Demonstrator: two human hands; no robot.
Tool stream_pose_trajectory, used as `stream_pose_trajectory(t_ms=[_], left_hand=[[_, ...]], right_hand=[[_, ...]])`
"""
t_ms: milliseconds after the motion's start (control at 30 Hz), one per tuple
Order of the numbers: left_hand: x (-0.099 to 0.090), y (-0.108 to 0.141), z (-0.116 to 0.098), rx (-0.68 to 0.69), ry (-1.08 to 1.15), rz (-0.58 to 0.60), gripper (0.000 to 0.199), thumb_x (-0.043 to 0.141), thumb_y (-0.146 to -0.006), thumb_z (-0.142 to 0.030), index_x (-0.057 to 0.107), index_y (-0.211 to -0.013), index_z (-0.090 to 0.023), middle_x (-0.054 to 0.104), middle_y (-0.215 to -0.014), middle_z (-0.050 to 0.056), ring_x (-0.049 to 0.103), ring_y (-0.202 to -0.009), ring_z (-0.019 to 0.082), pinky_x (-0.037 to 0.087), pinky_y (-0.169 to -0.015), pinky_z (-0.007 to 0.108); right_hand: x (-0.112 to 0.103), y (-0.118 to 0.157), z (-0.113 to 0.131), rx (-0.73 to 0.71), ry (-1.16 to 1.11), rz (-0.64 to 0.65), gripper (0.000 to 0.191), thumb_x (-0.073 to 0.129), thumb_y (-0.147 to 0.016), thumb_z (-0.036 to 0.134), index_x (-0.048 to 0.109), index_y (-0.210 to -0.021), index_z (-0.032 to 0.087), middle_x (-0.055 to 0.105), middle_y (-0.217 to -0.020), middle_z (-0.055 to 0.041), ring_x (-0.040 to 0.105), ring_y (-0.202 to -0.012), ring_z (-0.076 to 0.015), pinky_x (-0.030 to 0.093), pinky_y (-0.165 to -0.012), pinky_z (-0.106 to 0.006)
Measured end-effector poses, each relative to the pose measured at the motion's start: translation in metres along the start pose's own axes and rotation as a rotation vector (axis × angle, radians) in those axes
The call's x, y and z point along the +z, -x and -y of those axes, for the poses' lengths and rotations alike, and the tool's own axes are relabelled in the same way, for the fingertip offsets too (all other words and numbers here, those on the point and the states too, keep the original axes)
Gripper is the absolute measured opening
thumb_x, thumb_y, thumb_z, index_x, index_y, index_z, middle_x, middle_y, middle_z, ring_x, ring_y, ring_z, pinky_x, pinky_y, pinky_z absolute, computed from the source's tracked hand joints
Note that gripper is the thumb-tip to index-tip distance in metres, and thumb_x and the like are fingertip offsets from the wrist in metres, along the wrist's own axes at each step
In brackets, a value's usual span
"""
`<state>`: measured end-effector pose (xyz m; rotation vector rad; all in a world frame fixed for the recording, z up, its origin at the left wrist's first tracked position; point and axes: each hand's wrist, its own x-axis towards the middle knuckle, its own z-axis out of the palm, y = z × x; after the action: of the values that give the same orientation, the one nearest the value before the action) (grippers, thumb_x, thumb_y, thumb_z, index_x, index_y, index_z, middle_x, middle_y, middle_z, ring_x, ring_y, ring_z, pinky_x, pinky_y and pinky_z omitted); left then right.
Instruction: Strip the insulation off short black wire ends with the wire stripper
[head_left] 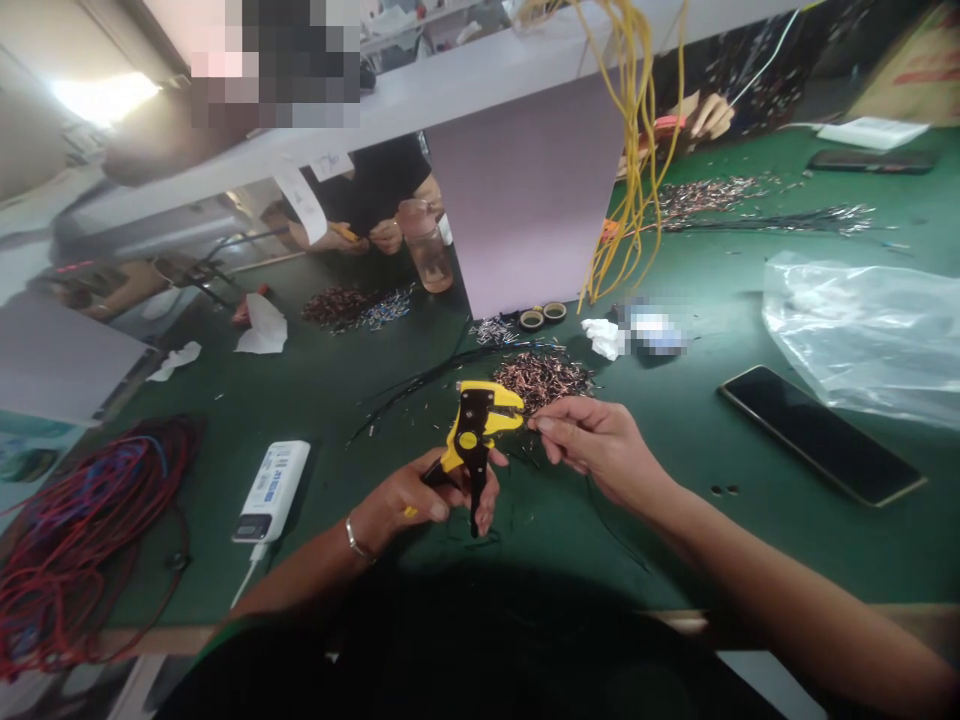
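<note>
My left hand (431,492) is wrapped round the handles of a yellow and black wire stripper (471,438), its jaws pointing right. Close to those jaws, my right hand (589,436) pinches a thin dark wire (616,537), whose tail trails down toward the table's front edge. The fingertips cover most of the wire's end, and I cannot tell whether it sits inside the jaws. Just behind the tool lies a heap of short copper-coloured pieces (544,375). A bundle of black wires (431,372) stretches across the green table beyond it.
At left are a tangle of red wires (97,530) and a white power bank (274,490). A phone (821,435) and a plastic bag (862,330) lie at right. Yellow wires (630,130) hang from the shelf by a partition (529,200). Co-workers' hands (711,117) show beyond.
</note>
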<state>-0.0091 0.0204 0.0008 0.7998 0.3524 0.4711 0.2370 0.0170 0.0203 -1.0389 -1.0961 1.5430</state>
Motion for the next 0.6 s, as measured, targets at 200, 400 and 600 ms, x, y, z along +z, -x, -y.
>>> stream_pose_trajectory(t_ms=[200, 400, 600], left_hand=[[0.0019, 0.0004, 0.0011, 0.003, -0.018, 0.017, 0.071, 0.083, -0.057, -0.025, 0.059, -0.123, -0.014, 0.063, -0.089, 0.009, 0.061, -0.074, 0.022, 0.052, -0.069, 0.038], [0.0012, 0.0005, 0.0027, -0.008, 0.007, 0.006, 0.068, 0.083, -0.055, -0.022, 0.059, -0.118, -0.012, 0.063, -0.087, 0.009, 0.06, -0.073, 0.022, 0.052, -0.069, 0.039], [0.0024, 0.001, 0.0014, -0.023, -0.004, -0.007, 0.063, 0.079, -0.056, -0.019, 0.061, -0.117, -0.011, 0.062, -0.085, 0.008, 0.06, -0.072, 0.02, 0.051, -0.069, 0.037]], right_hand=[[0.0025, 0.0023, 0.0006, 0.015, -0.014, 0.01, 0.016, 0.071, -0.079, 0.033, 0.072, -0.081, 0.017, 0.059, -0.052, 0.0035, 0.036, -0.041, -0.0057, 0.021, -0.04, -0.024], [0.0023, 0.0039, -0.0021, 0.025, -0.025, 0.022, 0.019, 0.072, -0.078, 0.035, 0.072, -0.081, 0.016, 0.059, -0.051, 0.0032, 0.035, -0.039, -0.0055, 0.021, -0.04, -0.024], [0.0021, 0.0026, -0.0043, 0.042, -0.035, 0.022, 0.018, 0.072, -0.078, 0.035, 0.073, -0.08, 0.017, 0.06, -0.051, 0.0031, 0.035, -0.038, -0.0054, 0.02, -0.039, -0.024]])
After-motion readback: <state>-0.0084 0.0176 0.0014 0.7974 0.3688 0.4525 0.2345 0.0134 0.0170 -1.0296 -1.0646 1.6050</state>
